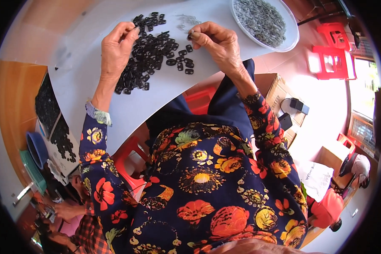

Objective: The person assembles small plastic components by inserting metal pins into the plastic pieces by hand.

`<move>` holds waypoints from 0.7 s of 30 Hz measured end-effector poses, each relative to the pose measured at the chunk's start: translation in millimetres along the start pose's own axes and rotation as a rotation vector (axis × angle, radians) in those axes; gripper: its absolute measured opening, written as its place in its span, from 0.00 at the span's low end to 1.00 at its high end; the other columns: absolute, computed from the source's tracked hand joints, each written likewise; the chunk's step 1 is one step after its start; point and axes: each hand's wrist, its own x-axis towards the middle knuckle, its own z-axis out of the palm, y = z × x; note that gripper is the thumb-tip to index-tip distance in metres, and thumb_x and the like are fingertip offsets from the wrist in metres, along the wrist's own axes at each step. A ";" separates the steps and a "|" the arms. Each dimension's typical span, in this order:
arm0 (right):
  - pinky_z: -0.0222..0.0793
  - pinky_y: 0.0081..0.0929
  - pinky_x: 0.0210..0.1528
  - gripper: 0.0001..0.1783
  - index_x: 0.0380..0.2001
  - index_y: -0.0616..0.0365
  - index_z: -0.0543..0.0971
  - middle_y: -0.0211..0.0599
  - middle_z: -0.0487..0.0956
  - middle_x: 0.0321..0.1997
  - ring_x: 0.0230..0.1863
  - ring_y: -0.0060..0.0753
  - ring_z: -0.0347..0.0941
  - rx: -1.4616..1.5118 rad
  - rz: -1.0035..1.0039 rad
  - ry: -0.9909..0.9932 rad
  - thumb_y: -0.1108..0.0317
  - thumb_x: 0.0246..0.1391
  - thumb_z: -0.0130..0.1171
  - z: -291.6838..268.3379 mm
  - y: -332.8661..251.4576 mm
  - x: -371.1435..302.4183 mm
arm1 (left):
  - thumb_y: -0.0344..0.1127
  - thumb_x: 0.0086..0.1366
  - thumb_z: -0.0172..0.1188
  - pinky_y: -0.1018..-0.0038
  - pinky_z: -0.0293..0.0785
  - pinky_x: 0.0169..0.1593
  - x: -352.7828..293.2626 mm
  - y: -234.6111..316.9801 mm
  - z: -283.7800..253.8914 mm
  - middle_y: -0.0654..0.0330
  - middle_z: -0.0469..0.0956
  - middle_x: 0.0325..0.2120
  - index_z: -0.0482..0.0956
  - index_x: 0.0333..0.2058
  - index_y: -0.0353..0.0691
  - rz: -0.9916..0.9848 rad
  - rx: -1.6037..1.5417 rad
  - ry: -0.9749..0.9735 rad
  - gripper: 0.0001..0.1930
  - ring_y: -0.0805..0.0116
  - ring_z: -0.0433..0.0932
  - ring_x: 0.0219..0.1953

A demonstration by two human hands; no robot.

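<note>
Over the pale table (84, 63), my left hand (117, 48) is closed in a pinch at the far left edge of a heap of small black plastic pieces (150, 51). What sits between its fingertips, if anything, is hidden. My right hand (218, 42) pinches a small dark piece (190, 35) between thumb and forefinger, right of the heap. Several loose black pieces (185, 59) lie below it. Between my hands, toward the far side, is a little scatter of thin silvery pins (187, 19).
A white round basin (293, 34) full of small silvery pieces stands at the far right of the table. Red stools (332, 61) and a cardboard box (269, 84) are to the right. At left are more black pieces (63, 139), a blue basin (37, 150) and another person's hands (70, 210).
</note>
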 end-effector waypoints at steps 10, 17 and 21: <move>0.71 0.19 0.35 0.10 0.34 0.63 0.76 0.29 0.77 0.30 0.32 0.19 0.73 0.120 -0.079 -0.022 0.66 0.57 0.57 0.8 -5.0 2.1 | 0.32 0.62 0.57 0.80 0.70 0.36 -5.8 46.3 60.7 0.63 0.77 0.29 0.77 0.37 0.34 -0.286 -0.751 -0.312 0.08 0.76 0.74 0.30; 0.70 0.18 0.34 0.10 0.34 0.63 0.76 0.28 0.76 0.28 0.29 0.17 0.70 0.025 -0.056 0.005 0.65 0.57 0.56 -0.8 -5.6 0.7 | 0.33 0.63 0.53 0.79 0.69 0.36 -8.7 50.9 61.6 0.61 0.77 0.27 0.76 0.38 0.34 -0.357 -0.610 -0.547 0.10 0.75 0.74 0.29; 0.70 0.17 0.34 0.11 0.35 0.64 0.76 0.28 0.76 0.29 0.29 0.17 0.71 0.228 -0.059 0.044 0.65 0.58 0.55 0.5 -8.9 -1.3 | 0.34 0.63 0.54 0.80 0.68 0.35 -11.3 51.6 65.8 0.61 0.77 0.25 0.77 0.38 0.34 -0.266 -0.661 -0.338 0.10 0.76 0.74 0.28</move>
